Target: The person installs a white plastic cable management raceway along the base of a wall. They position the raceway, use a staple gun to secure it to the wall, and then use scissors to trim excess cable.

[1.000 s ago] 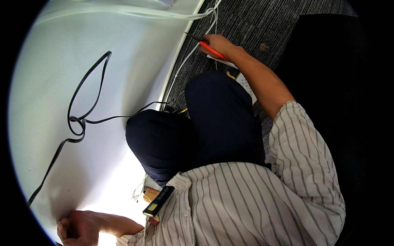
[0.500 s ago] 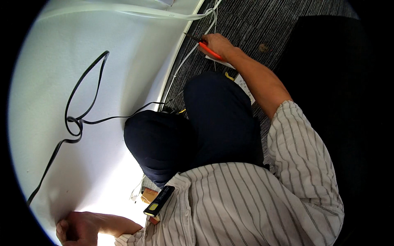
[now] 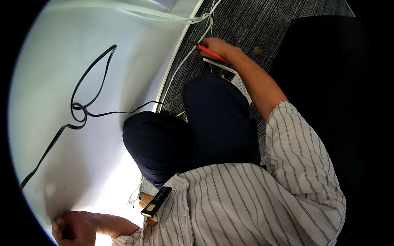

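Observation:
My right hand [image 3: 216,47] is closed round a red-handled tool [image 3: 212,53] with a slim, dark, pointed tip. The tip points left toward the foot of the white wall, close to a white cable [image 3: 184,57] along the floor edge. At the lower left, my left hand [image 3: 76,228] is held near the wall with its fingers curled; whatever it holds, if anything, is hidden. A black flat cable [image 3: 78,82] loops in front of the wall, running from the left rim to the floor beside my knee.
Thick white cables [image 3: 164,16] cross the upper wall. A white box with an antenna-like bar [image 3: 241,87] lies on the grey carpet [image 3: 250,24] beside my knee. A black lamp [image 3: 157,201] is clipped to my striped shirt. A large black shape [image 3: 320,74] stands at the right.
The black cable's loop has shifted right and slightly up. My right hand with the tool sits slightly lower in view; more of the white box shows. My left hand stays curled.

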A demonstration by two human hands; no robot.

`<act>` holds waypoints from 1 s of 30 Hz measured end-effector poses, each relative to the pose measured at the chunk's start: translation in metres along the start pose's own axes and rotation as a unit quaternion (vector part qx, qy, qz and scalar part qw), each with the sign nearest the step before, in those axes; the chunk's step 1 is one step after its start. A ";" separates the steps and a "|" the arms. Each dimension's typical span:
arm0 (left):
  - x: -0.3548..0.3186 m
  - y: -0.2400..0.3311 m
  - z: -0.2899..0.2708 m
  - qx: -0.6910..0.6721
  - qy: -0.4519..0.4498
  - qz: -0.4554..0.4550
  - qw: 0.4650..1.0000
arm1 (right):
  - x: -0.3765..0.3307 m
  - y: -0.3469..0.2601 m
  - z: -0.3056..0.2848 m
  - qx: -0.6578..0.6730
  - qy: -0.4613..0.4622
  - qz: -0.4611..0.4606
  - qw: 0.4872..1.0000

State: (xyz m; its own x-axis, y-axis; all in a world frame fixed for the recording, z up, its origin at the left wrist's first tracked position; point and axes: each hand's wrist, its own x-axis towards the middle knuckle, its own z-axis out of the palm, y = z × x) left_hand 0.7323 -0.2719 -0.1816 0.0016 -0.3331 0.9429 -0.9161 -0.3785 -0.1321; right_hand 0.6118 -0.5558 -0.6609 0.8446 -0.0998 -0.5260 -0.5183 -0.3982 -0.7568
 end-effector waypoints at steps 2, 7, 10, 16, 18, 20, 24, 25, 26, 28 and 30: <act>-0.001 0.002 0.002 -0.020 0.003 -0.009 1.000 | -0.005 0.009 -0.003 0.015 0.012 0.006 1.000; -0.002 0.004 0.000 -0.030 0.006 -0.017 0.999 | -0.036 0.020 -0.013 -0.021 0.114 0.199 0.973; 0.005 0.005 0.001 -0.023 -0.007 -0.007 1.000 | -0.050 0.032 -0.005 -0.092 0.284 0.351 0.887; 0.010 0.015 0.010 -0.055 0.041 -0.064 0.996 | -0.041 0.041 -0.011 -0.124 0.229 0.329 0.908; 0.010 0.015 0.011 -0.054 0.064 -0.057 0.995 | -0.032 -0.005 -0.018 -0.087 0.240 0.245 0.935; 0.012 0.010 0.012 -0.059 0.053 -0.037 0.996 | -0.006 -0.026 -0.003 0.090 0.284 0.071 0.952; 0.007 0.009 0.004 -0.052 0.020 -0.018 0.998 | 0.050 -0.027 0.027 0.198 0.162 0.102 0.961; 0.003 0.014 0.008 -0.056 0.030 -0.024 0.998 | 0.060 -0.028 0.027 0.171 0.157 0.118 0.966; 0.002 0.010 0.008 -0.045 0.055 -0.013 0.997 | 0.069 -0.032 0.037 0.151 0.185 0.114 0.964; 0.001 0.015 0.010 -0.053 0.057 -0.025 0.997 | 0.079 -0.042 0.046 0.105 0.241 0.109 0.959; 0.000 0.016 0.015 -0.058 0.080 -0.020 0.995 | 0.077 -0.056 0.052 0.115 0.287 0.111 0.945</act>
State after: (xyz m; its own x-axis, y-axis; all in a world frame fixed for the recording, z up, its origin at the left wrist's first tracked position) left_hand 0.7233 -0.2909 -0.1883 -0.0158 -0.1753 0.9844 -0.9567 -0.2836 -0.0658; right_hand 0.6993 -0.4937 -0.6794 0.6111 -0.6619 -0.4341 -0.6509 -0.1081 -0.7514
